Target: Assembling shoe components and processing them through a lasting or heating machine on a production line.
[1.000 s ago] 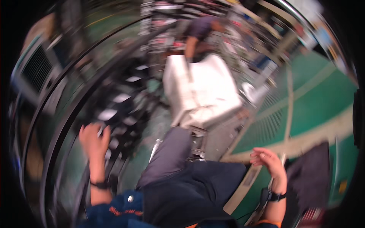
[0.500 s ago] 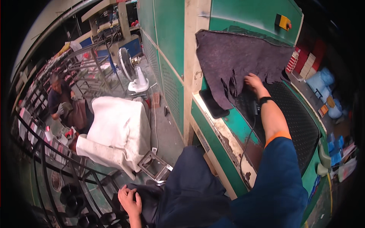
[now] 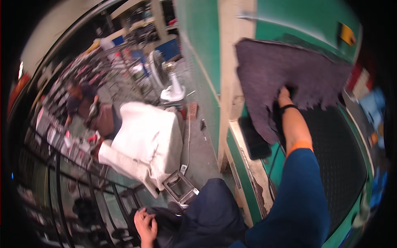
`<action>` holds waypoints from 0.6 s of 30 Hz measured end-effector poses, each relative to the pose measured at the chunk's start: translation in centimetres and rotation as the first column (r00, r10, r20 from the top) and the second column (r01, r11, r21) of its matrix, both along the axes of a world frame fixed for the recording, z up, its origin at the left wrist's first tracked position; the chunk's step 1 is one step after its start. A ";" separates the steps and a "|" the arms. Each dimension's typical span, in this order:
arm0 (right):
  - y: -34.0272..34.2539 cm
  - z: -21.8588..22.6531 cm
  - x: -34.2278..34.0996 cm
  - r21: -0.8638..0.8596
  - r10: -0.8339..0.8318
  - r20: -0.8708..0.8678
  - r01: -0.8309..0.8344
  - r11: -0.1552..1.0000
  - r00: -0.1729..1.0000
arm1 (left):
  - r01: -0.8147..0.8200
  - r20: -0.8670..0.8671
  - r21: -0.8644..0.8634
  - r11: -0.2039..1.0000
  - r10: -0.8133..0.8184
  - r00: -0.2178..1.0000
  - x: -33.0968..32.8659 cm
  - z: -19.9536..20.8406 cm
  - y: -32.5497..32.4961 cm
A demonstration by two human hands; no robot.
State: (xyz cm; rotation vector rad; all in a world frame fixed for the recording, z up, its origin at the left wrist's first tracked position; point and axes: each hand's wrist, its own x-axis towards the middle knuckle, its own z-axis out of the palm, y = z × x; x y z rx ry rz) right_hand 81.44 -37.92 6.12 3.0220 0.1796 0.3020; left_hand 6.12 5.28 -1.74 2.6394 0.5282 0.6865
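Ragged-edged, matte purple-brown sheet: draped
Right hand: partly beneath sheet; fingers hidden, cannot tell grip
Left hand: fingers loosely curled, slightly apart

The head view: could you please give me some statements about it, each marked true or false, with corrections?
1. The right grip is at the ragged lower edge of the purple-grey sheet. True.
2. The left grip is at that sheet too. False: it is near the picture's lower edge, apart from the sheet.
3. The white cover is left of the purple-grey sheet. True.
4. The fan stands nearer to the wearer than the white cover. False: it stands beyond it.
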 end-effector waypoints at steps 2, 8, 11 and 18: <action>4.7 2.1 1.4 -0.014 0.063 0.090 -0.062 0.998 0.994 | 0.015 -0.019 0.028 1.000 -0.015 1.000 1.4 0.4 0.2; 4.8 5.6 -3.0 -0.034 0.583 0.067 -0.582 0.812 0.810 | 0.024 -0.060 0.023 0.999 -0.022 0.998 -0.1 0.6 -0.6; 11.8 9.4 -13.0 -0.043 0.751 0.067 -0.750 0.660 0.657 | 0.021 -0.017 0.024 1.000 -0.021 1.000 -0.7 0.4 -1.5; 10.7 10.1 -16.9 0.046 0.746 -0.139 -0.749 0.662 0.651 | 0.016 -0.028 0.000 1.000 -0.016 0.999 -2.7 0.4 -0.8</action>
